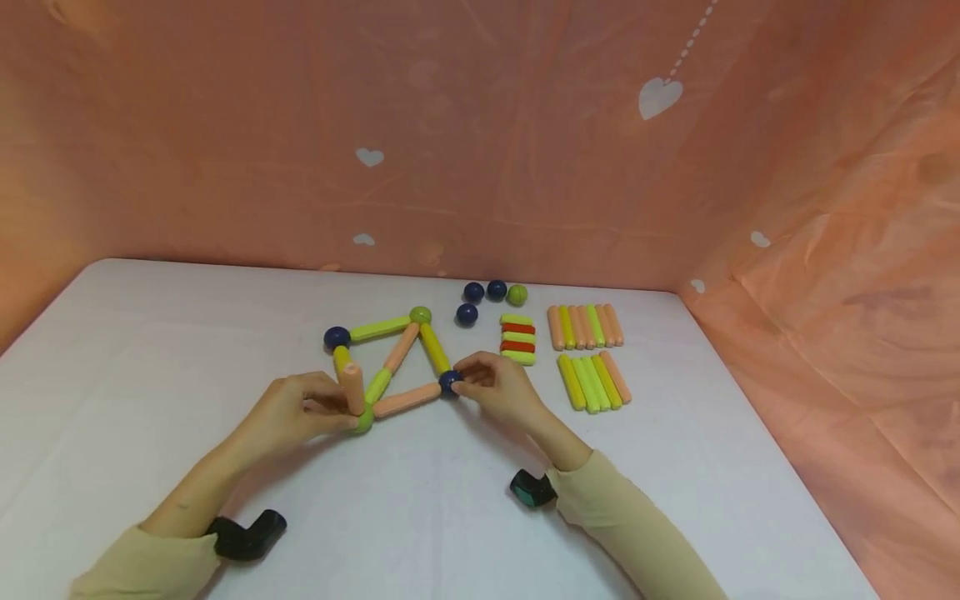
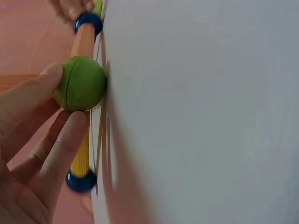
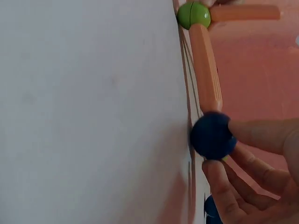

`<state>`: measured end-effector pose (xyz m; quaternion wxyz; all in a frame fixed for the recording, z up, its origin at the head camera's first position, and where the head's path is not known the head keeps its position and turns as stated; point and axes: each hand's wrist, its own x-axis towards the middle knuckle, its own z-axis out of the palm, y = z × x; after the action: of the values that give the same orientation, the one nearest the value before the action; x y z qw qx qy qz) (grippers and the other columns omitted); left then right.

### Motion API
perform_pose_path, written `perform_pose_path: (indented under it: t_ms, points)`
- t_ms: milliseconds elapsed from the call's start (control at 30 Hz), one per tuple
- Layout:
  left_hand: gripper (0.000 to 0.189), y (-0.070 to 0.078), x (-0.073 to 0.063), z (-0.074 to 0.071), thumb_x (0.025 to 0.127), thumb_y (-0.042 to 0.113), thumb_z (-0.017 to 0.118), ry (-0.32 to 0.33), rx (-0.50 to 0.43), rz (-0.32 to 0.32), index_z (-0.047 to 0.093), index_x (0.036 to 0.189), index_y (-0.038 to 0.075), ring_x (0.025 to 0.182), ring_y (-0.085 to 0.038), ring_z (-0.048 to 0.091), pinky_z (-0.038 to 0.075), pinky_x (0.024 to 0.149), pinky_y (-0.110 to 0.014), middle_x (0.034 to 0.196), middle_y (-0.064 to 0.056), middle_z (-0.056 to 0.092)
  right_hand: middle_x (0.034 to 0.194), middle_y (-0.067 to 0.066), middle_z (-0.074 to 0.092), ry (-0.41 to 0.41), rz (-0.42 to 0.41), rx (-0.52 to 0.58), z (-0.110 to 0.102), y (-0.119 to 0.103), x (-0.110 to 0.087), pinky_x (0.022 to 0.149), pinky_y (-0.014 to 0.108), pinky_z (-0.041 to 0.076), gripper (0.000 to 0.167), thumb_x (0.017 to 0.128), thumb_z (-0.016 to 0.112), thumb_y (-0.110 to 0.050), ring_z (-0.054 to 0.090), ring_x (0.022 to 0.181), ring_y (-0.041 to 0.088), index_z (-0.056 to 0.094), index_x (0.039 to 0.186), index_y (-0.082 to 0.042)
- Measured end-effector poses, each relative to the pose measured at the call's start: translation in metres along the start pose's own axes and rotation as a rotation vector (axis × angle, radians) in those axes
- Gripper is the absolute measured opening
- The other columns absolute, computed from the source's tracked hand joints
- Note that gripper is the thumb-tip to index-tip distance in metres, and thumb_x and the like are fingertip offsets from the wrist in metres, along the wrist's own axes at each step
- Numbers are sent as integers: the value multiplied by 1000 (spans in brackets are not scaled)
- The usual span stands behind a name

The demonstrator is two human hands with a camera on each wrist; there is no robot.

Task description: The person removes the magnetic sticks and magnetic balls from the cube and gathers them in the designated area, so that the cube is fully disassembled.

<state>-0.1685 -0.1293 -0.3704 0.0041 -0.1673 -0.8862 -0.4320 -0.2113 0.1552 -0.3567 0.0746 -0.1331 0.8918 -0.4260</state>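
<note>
A flat four-sided frame of sticks and balls lies on the table, crossed by a diagonal of an orange stick (image 1: 401, 348) and a light green stick (image 1: 378, 387). At its near corner my left hand (image 1: 300, 408) pinches a green ball (image 2: 84, 84), from which one orange stick (image 1: 352, 390) stands upright. My right hand (image 1: 501, 389) holds the dark blue ball (image 3: 212, 136) at the right corner between thumb and fingers. Another orange stick (image 1: 407, 401) joins these two balls. The far corners are a green ball (image 1: 421, 316) and a blue ball (image 1: 337, 337).
Behind the right hand lie loose blue balls (image 1: 467, 314) and one green ball (image 1: 517, 295). Short green and red sticks (image 1: 518, 340) form a column beside them. Two rows of longer sticks (image 1: 585, 327) lie at the right. An orange curtain (image 1: 480, 167) hangs behind the table.
</note>
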Motion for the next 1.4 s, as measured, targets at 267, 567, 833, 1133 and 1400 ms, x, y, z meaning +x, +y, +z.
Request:
perform_pose_path:
  t_ms: [267,567,833,1133,1400]
  points:
    - [29,13,3,21,73,24,84,-21,-39,-27,75,95,8,75,-10,60,50,67,-23,78,4,68,114,20,63,14,-298,134,13,-13,-2,82,34,54,34,84,72,-6,62,100,34,63,115,3]
    - [20,25,9,33,73,20,83,3,-50,-33,75,88,9,67,-8,59,47,63,-21,71,5,66,106,15,67,-132,-389,290,31,-32,-7,73,22,51,33,82,73,-1,60,90,15,65,113,0]
    - [24,25,7,33,73,21,83,8,-59,-67,75,91,7,70,-9,59,48,64,-21,74,3,66,97,20,66,-32,-328,300,27,-22,-14,77,24,53,23,85,69,-1,62,83,6,62,107,5]
    - [23,27,6,32,73,21,83,15,-54,-68,76,91,7,67,-10,57,46,60,-21,72,3,65,98,21,62,-21,-196,362,18,-2,-23,77,18,53,22,80,69,6,61,82,1,57,98,11]
    - [22,32,7,35,73,17,83,-6,-83,-99,75,90,4,65,-12,55,46,54,-21,72,0,64,101,24,64,-52,-161,361,12,6,-31,79,21,54,24,79,69,1,63,85,4,59,99,11]
